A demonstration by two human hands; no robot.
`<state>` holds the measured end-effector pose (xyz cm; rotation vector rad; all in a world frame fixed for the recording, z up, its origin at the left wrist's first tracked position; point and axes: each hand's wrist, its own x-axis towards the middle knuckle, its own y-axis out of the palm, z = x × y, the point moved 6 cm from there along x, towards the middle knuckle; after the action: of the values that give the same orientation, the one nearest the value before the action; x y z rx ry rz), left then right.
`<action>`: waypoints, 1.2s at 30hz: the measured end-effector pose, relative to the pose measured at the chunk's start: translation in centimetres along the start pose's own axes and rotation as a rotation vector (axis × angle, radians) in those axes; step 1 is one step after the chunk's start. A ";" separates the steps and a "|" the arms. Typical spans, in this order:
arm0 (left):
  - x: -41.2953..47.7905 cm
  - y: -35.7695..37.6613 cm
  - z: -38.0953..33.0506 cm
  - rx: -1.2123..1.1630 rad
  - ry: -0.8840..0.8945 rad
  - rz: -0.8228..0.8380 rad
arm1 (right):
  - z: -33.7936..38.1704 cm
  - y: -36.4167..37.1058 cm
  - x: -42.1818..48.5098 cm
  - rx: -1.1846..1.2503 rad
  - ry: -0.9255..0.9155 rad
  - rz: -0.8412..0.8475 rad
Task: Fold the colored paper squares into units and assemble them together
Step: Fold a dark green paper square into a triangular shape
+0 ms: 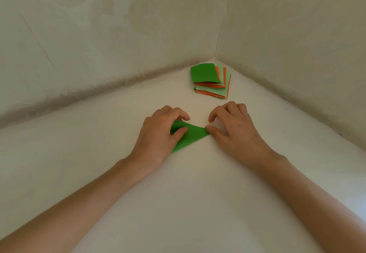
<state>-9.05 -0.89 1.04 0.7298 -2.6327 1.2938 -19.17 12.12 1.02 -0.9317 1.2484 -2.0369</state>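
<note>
A green paper (193, 134), folded into a triangle, lies flat on the white surface in the middle of the view. My left hand (160, 133) covers its left part: the thumb lies on top and the curled fingers hold the far edge. My right hand (233, 131) sits at the triangle's right tip, its thumb pressing on that corner while the other fingers arch onto the surface behind. A stack of paper squares (211, 80) in dark green, light green and orange lies in the far corner, apart from both hands.
The white surface (188, 203) is bounded by two pale patterned walls (118, 34) that meet in a corner just behind the stack. The right wall runs close along the right side.
</note>
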 end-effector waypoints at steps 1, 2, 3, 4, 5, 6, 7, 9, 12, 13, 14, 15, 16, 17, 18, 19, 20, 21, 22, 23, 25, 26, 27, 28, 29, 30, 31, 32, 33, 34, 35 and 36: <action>0.0 0.0 0.0 0.027 0.016 -0.009 | 0.0 -0.2 0.0 -0.007 -0.035 -0.023; 0.0 0.0 0.1 0.051 0.032 -0.019 | 0.1 -0.5 -0.1 -0.020 -0.097 -0.058; 0.0 0.1 0.1 0.078 0.049 -0.026 | 0.3 -0.8 -0.2 -0.039 -0.175 -0.092; 0.0 0.1 0.1 0.111 0.065 -0.029 | 0.5 -1.1 -0.4 -0.060 -0.256 -0.114; 0.0 0.2 0.0 0.141 0.077 -0.031 | 0.8 -1.3 -0.6 -0.075 -0.333 -0.118; 0.0 0.2 0.0 0.164 0.084 -0.037 | 1.1 -1.3 -0.7 -0.083 -0.400 -0.106; 0.1 0.1 0.0 0.178 0.095 -0.045 | 1.4 -1.3 -0.8 -0.088 -0.446 -0.088; 0.0 0.0 -0.3 0.206 0.177 -0.027 | 1.6 -1.2 -0.7 -0.083 -0.481 -0.057; -0.9 0.6 -1.3 0.278 0.380 0.126 | 1.5 -1.1 -0.6 -0.069 -0.490 -0.039; -1.1 0.6 -1.6 0.303 0.407 0.159 | 1.5 -1.1 -0.6 -0.068 -0.492 -0.039; -1.2 0.6 -1.9 0.337 0.420 0.175 | 1.5 -1.1 -0.6 -0.066 -0.497 -0.040; -1.3 0.6 -2.2 0.374 0.434 0.187 | 1.6 -1.1 -0.7 -0.065 -0.500 -0.043; -1.5 0.6 -2.5 0.412 0.453 0.196 | 1.6 -1.1 -0.7 -0.062 -0.502 -0.049; -1.6 0.7 -2.7 0.446 0.475 0.202 | 1.6 -1.2 -0.8 -0.061 -0.504 -0.057; -1.7 0.7 -2.8 0.477 0.490 0.207 | 1.6 -1.2 -0.8 -0.064 -0.510 -0.064; -1.7 0.7 -2.9 0.502 0.495 0.213 | 1.6 -1.2 -0.9 -0.070 -0.518 -0.071; -1.7 0.7 -2.9 0.520 0.492 0.218 | 1.6 -1.2 -1.0 -0.079 -0.528 -0.077; -1.8 0.8 -2.9 0.533 0.485 0.223 | 1.6 -1.2 -1.0 -0.090 -0.536 -0.085; -1.8 0.8 -2.9 0.544 0.476 0.230 | 1.6 -1.2 -1.1 -0.098 -0.542 -0.093; -2.0 0.7 -2.9 0.558 0.476 0.238 | 1.5 -1.1 -1.1 -0.102 -0.541 -0.101; -2.5 0.5 -2.9 0.594 0.496 0.259 | 1.3 -1.0 -1.1 -0.092 -0.532 -0.110; -2.9 0.3 -2.8 0.610 0.507 0.271 | 1.2 -1.0 -1.1 -0.083 -0.528 -0.111; -3.4 0.1 -2.6 0.620 0.515 0.281 | 1.2 -0.9 -1.1 -0.075 -0.526 -0.110; -3.8 -0.2 -2.4 0.625 0.520 0.287 | 1.2 -0.9 -1.0 -0.071 -0.525 -0.110; -4.3 -0.5 -2.1 0.624 0.524 0.290 | 1.3 -0.9 -1.1 -0.071 -0.525 -0.114; -4.7 -0.9 -1.9 0.622 0.528 0.290 | 1.3 -1.0 -1.1 -0.072 -0.524 -0.117; -5.1 -1.3 -1.7 0.621 0.535 0.289 | 1.3 -1.0 -1.1 -0.074 -0.521 -0.119; -5.5 -1.6 -1.5 0.622 0.545 0.285 | 1.4 -1.1 -1.1 -0.075 -0.518 -0.118; -5.8 -2.0 -1.5 0.621 0.559 0.276 | 1.4 -1.1 -1.2 -0.076 -0.514 -0.118; -6.1 -2.3 -1.4 0.620 0.579 0.261 | 1.5 -1.2 -1.2 -0.079 -0.511 -0.117; -6.4 -2.7 -1.5 0.614 0.602 0.244 | 1.6 -1.2 -1.3 -0.083 -0.508 -0.117; -6.6 -3.0 -1.6 0.600 0.626 0.225 | 1.7 -1.2 -1.3 -0.087 -0.504 -0.114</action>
<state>-2.02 1.17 2.14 0.0295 -1.8669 2.0025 -17.20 12.69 2.33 -1.4748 1.0261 -1.6836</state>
